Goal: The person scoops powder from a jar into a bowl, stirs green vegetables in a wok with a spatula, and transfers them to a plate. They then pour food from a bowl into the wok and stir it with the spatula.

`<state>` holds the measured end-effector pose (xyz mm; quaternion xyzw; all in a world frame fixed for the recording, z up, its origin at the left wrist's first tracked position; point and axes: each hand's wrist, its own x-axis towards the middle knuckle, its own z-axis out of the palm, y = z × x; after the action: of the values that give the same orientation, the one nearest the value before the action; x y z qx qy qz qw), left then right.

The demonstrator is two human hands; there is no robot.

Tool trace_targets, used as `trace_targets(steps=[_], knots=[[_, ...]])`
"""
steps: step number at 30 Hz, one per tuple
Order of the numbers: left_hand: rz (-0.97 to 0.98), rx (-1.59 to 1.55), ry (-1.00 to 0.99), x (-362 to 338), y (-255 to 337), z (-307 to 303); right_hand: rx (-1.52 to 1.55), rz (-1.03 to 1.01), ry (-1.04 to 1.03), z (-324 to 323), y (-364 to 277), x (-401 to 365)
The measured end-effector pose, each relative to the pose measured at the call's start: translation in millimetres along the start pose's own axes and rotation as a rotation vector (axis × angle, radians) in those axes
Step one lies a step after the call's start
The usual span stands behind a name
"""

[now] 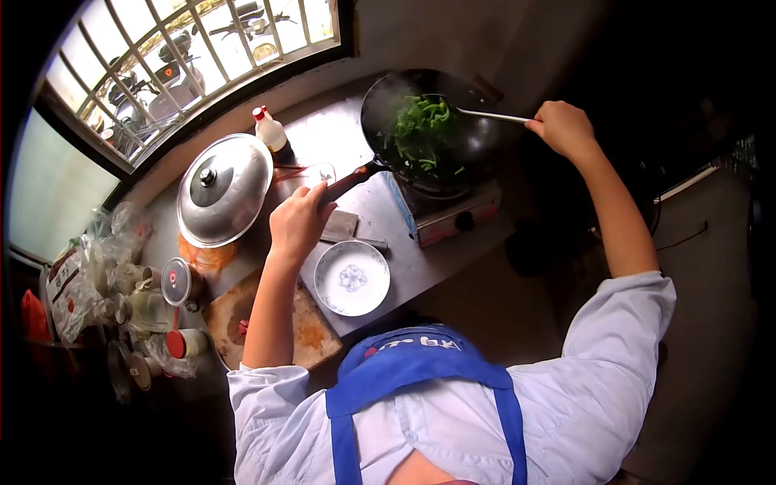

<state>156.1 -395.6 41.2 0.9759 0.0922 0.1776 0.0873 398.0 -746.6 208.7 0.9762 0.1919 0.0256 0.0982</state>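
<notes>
Two hands are at work on one dark wok [481, 149], set over a stove [481, 214] on the bench [327, 129]. Chopped green vegetables [424, 117] lie in the wok, heaped to one side, with light haze around them. The left hand [299, 222] has its grip clamped on the wok handle [349, 184]; the right hand [563, 129] has its grip closed around the thin handle of a metal utensil [497, 116], whose other end reaches into the wok by the greens.

A white dish [352, 301] with a bluish flower pattern stands near the stove. Left of it lies a stained cutting board [317, 333]. Beyond are a domed metal lid [226, 198], a red-capped bottle [271, 129], a jar with a red lid [186, 343] and clear plastic bags [101, 250]; what the bags hold, I cannot tell.

The bench is grey and shiny, beneath a barred window [234, 56] with motorbikes [171, 74] outside. The room's right side is dark.
</notes>
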Motion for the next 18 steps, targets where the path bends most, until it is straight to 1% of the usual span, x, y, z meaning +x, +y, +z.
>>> trace_targets(steps=[1, 2, 3, 5, 6, 7, 9, 10, 11, 13, 14, 16, 17, 18], knots=[[-0.004, 0.006, 0.014, -0.1, 0.4, 0.3, 0.016, -0.029, 0.034, -6.9, 0.8, -3.0], [-0.004, -0.001, 0.02, -0.6, 0.5, 0.1, 0.071, -0.052, 0.056, -5.7, 15.7, -0.5], [-0.013, 0.001, 0.023, -1.3, 0.2, 1.0, 0.093, -0.018, -0.031, -10.2, 28.6, 7.0], [-0.004, -0.021, 0.05, -2.3, -0.6, 3.0, 0.048, 0.105, -0.138, -15.0, 41.2, 24.0], [-0.003, -0.03, 0.055, -2.6, -0.7, 3.3, 0.026, 0.139, -0.143, -9.7, 48.2, 37.9], [-0.012, -0.032, 0.048, -2.4, 0.1, 2.7, 0.027, 0.12, -0.136, 3.0, 57.6, 54.5], [-0.015, -0.036, 0.043, -2.3, 0.0, 2.5, 0.023, 0.039, -0.026, 33.1, 67.2, 89.1], [-0.016, -0.043, 0.046, -2.1, -1.0, 3.6, 0.02, 0.028, -0.029, 38.9, 54.0, 98.6], [-0.026, -0.034, 0.047, -2.0, -1.4, 3.9, 0.017, -0.025, -0.025, 44.4, 42.1, 106.5], [-0.017, -0.037, 0.034, -1.2, -2.0, 3.1, 0.034, -0.176, 0.076, 43.5, 16.1, 109.8], [-0.027, -0.035, 0.012, -0.7, -0.9, 0.9, 0.041, -0.176, 0.068, 40.6, 8.3, 107.1], [-0.018, -0.032, 0.011, -0.4, -1.7, 0.4, -0.192, -0.476, 0.306, 27.7, 0.4, 94.2], [-0.011, -0.033, 0.022, -0.8, -1.1, 1.2, -0.194, -0.472, 0.291, 21.9, -2.8, 81.8], [-0.027, -0.033, 0.004, 0.0, -0.2, -0.2, -0.304, -0.551, 0.397, 14.4, -6.0, 65.2]])
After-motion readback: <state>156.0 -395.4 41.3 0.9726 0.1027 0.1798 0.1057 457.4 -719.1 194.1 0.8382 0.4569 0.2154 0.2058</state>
